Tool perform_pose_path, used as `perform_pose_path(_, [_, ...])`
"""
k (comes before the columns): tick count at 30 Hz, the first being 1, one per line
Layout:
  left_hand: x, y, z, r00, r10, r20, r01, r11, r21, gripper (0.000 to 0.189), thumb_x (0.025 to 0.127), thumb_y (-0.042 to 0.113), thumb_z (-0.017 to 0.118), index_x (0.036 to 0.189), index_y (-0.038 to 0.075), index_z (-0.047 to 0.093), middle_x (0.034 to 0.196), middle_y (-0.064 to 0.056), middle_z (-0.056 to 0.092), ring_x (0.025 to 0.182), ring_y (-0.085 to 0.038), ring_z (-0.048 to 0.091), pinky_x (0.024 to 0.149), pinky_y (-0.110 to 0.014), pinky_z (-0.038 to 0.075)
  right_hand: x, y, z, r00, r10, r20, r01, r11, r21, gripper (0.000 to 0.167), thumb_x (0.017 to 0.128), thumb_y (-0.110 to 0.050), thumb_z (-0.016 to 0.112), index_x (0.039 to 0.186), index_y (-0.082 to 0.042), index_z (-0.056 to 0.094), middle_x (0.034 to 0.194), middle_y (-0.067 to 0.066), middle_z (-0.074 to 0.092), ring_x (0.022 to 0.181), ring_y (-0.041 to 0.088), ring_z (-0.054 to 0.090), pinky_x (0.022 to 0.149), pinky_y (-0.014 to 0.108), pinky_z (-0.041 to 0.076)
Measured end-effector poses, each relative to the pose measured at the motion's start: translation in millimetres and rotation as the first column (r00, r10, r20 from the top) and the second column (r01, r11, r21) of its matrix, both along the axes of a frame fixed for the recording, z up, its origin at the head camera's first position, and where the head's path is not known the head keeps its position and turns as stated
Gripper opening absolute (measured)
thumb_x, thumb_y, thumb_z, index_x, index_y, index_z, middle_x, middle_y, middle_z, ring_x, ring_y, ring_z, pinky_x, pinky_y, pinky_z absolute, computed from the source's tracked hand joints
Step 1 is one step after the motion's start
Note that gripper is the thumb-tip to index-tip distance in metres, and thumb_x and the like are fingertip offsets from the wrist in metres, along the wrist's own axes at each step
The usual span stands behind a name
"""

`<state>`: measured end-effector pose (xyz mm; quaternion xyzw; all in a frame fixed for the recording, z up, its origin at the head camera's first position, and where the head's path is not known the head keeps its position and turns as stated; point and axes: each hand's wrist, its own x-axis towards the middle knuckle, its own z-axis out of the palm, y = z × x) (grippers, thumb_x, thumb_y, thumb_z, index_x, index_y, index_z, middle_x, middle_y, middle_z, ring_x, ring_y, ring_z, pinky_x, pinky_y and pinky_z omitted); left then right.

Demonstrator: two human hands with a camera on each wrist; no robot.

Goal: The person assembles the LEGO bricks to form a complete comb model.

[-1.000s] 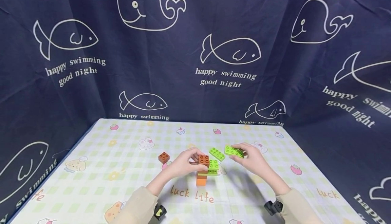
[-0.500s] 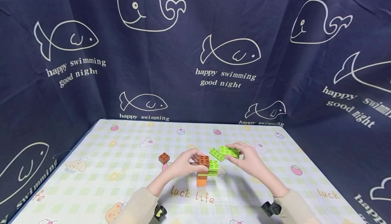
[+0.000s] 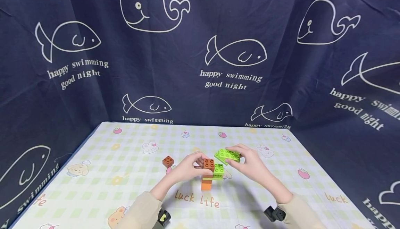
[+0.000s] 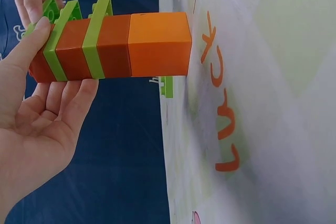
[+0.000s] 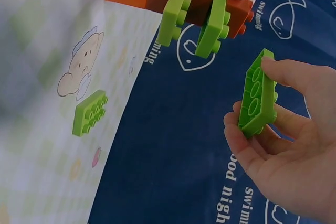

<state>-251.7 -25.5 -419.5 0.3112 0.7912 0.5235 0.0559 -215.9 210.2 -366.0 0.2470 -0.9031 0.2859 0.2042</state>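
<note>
My left hand [image 3: 189,166] grips the upper part of a building-brick tower, thumb on one side and fingers on the other. An orange brick [image 4: 160,44] forms its base, under brown bricks [image 4: 114,45] alternating with two green plates [image 4: 93,45]. Both plates jut out to one side, towards my right hand, as the right wrist view shows. My right hand [image 3: 250,161] pinches a thin green studded brick [image 5: 258,95] by its edges, in the air just right of the tower. Its hollow underside faces the right wrist camera.
Another green brick [image 5: 90,113] lies on the table beyond the tower, partly covered by the held one in the head view. To the left sits a loose brown brick [image 3: 168,161]. A patterned cloth [image 3: 93,187] covers the table; dark blue curtains [image 3: 187,66] stand around it.
My right hand has moved left with the green brick, closer to the tower and over the loose green one. The left hand and the tower have stayed in place.
</note>
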Motion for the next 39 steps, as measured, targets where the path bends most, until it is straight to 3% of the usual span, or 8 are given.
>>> perform_pose_path(30, [0.3,-1.6,-3.8,1.0,0.02,-0.024,-0.021,0.999,-0.044,0.032,0.08,0.032,0.074,0.103,0.015,0.06,0.093,0.004,0.059,0.086,-0.008,0.055,0.078,-0.021,0.051,2.2,-24.6,-2.1,0.992,0.116,0.045,-0.116,0.993,-0.003,0.037,0.08,-0.021,0.074,0.114,-0.008,0.066,0.105,0.0,0.067,0.091,0.014,0.061,0.079,0.027,0.052])
perform_pose_path(39, [1.6,0.9,-3.6,0.999,0.023,-0.028,-0.024,0.999,-0.032,0.028,0.08,0.024,0.075,0.099,0.012,0.059,0.093,0.002,0.059,0.086,-0.009,0.054,0.076,-0.019,0.051,2.9,-28.3,-4.0,0.989,0.132,0.068,-0.132,0.991,-0.002,0.036,0.08,-0.022,0.074,0.114,-0.01,0.066,0.106,0.0,0.066,0.1,0.019,0.061,0.088,0.038,0.051])
